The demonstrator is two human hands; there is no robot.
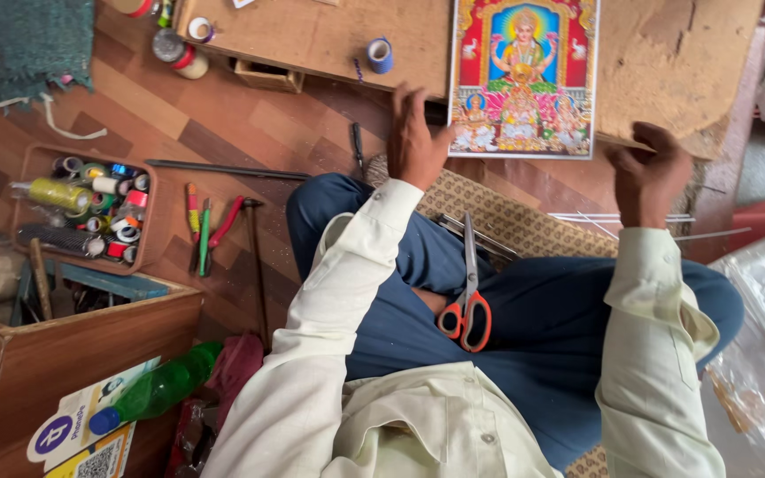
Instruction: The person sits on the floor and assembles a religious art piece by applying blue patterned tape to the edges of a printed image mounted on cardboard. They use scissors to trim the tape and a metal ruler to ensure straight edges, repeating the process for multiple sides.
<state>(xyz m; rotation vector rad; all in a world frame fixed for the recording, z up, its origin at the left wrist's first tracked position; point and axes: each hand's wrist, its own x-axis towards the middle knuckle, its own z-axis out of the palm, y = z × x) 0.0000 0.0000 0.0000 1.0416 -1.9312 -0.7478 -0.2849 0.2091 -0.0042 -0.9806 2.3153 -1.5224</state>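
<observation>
Hands at the near edge of a low wooden board [329, 40], person seated cross-legged on a patterned mat [524, 221]. Left hand [416, 142] rests at the lower left corner of a colourful religious print [524, 78], fingers loosely together and touching the print's edge; it is not clamped on it. Right hand [648, 173] sits just right of the print's lower right corner, fingers curled inward; whether they pinch anything cannot be told. Print lies flat on the board, far of both hands, its near edge at the board's edge.

Orange-handled scissors [469, 296] lie on the lap, blades pointing far. Roll of blue tape [380, 55] stands on the board, left of the print. Left on the wood floor: tray of thread spools [86, 208], red-handled pliers [223, 223] beside it. Green plastic bottle [157, 389] lies near left, next to a wooden box [64, 341]. Thin metal rods [630, 219] lie right, beyond the knee.
</observation>
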